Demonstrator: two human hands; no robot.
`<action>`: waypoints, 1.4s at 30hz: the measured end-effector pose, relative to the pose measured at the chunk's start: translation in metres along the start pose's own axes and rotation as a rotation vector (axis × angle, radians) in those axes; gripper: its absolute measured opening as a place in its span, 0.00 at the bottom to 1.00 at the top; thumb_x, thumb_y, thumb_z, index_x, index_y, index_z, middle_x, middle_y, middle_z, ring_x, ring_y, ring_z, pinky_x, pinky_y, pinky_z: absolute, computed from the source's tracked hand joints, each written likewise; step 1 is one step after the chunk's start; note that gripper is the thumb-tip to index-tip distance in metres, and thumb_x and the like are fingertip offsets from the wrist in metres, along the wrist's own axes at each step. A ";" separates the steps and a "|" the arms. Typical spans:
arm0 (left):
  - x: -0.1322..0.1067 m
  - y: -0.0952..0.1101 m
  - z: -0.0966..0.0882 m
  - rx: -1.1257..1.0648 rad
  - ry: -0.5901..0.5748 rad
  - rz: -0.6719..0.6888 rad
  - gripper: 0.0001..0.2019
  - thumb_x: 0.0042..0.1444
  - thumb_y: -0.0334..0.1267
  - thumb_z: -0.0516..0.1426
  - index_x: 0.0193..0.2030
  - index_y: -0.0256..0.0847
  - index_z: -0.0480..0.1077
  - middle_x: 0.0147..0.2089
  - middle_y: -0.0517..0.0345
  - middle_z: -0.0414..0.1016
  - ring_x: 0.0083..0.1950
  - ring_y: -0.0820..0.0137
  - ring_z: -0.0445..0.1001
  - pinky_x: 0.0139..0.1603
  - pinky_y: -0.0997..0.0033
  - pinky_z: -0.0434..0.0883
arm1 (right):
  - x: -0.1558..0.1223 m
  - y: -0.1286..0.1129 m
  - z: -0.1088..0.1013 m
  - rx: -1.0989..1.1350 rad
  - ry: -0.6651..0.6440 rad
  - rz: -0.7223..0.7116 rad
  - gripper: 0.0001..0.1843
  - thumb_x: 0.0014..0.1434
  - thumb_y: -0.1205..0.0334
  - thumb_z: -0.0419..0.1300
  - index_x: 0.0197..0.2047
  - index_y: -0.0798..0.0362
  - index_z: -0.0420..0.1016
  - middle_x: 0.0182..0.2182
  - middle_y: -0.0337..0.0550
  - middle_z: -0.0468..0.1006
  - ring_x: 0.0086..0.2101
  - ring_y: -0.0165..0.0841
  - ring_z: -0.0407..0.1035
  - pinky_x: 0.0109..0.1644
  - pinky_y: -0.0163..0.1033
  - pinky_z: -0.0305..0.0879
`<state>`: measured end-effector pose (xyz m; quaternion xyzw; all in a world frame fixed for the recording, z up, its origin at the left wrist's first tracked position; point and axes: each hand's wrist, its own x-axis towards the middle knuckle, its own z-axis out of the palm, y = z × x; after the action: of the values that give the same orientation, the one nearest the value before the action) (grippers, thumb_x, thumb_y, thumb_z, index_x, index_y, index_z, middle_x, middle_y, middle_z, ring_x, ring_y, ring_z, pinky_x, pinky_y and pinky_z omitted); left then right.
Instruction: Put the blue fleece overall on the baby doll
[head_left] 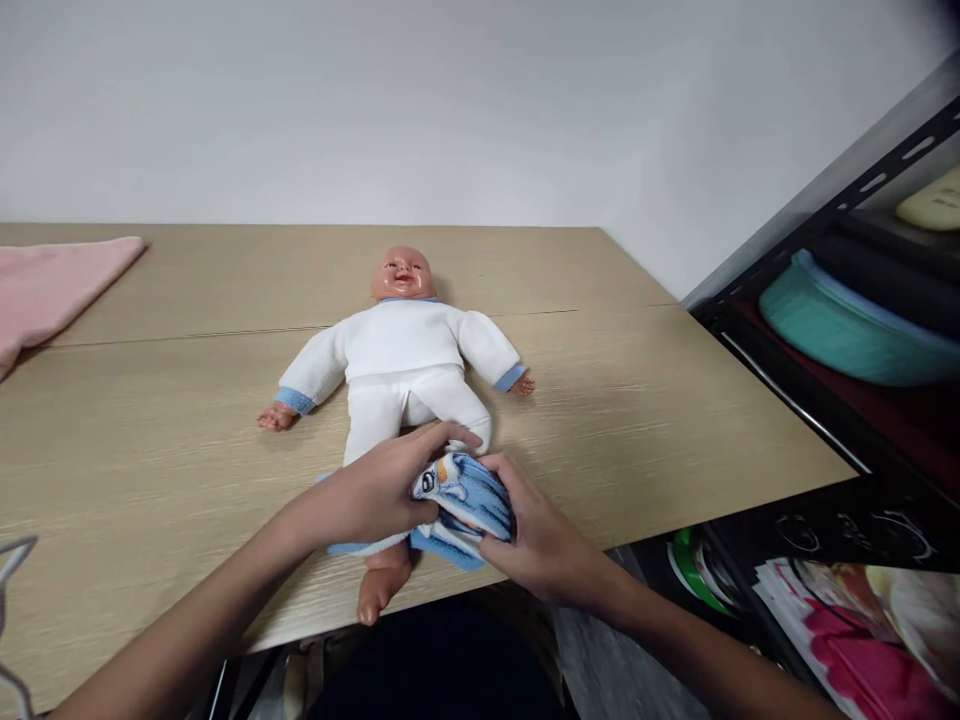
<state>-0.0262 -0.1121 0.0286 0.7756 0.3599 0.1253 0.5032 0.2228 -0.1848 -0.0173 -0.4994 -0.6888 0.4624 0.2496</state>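
Note:
A baby doll (pixel 405 340) in white clothes with blue cuffs lies on its back on the wooden table, its feet toward me. Over its lower leg on the right side, both my hands grip a small blue-and-white fuzzy garment (pixel 476 500) with an embroidered face; its exact kind is unclear. My left hand (pixel 386 485) pinches the left side of it, fingers reaching across the doll's leg. Thumb and fingers of my right hand (pixel 529 530) close on its right side. The doll's bare foot (pixel 382 585) sticks out near the table edge; the other foot is hidden.
Pink cloth (pixel 60 290) lies at the table's far left. A metal wire piece (pixel 11 570) shows at the left edge. To the right stands a black shelf with a teal basin (pixel 855 320); magazines and a pink item (pixel 862 650) sit below. A white wall (pixel 360 110) rises behind the table (pixel 637 400).

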 end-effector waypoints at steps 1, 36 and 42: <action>0.000 -0.003 0.001 -0.039 0.008 0.007 0.40 0.55 0.23 0.60 0.74 0.54 0.65 0.64 0.56 0.77 0.61 0.59 0.78 0.58 0.59 0.74 | 0.000 0.003 0.003 -0.024 0.040 -0.049 0.37 0.56 0.77 0.64 0.66 0.44 0.65 0.56 0.44 0.72 0.54 0.42 0.73 0.61 0.49 0.72; -0.005 -0.013 -0.016 -0.168 0.124 0.069 0.23 0.72 0.47 0.64 0.69 0.45 0.71 0.64 0.52 0.79 0.65 0.57 0.76 0.69 0.59 0.73 | 0.101 0.015 -0.082 0.175 -0.412 -0.344 0.28 0.55 0.46 0.83 0.47 0.50 0.76 0.41 0.36 0.69 0.42 0.34 0.66 0.47 0.38 0.63; -0.019 -0.001 -0.017 -0.069 0.127 -0.022 0.29 0.69 0.56 0.68 0.70 0.50 0.70 0.63 0.54 0.80 0.63 0.54 0.78 0.67 0.55 0.75 | 0.097 0.015 -0.068 0.301 -0.188 -0.327 0.19 0.72 0.41 0.68 0.47 0.47 0.74 0.42 0.39 0.72 0.41 0.35 0.67 0.47 0.40 0.68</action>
<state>-0.0500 -0.1133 0.0384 0.7443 0.3948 0.1811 0.5073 0.2475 -0.0680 -0.0120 -0.2933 -0.7040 0.5578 0.3274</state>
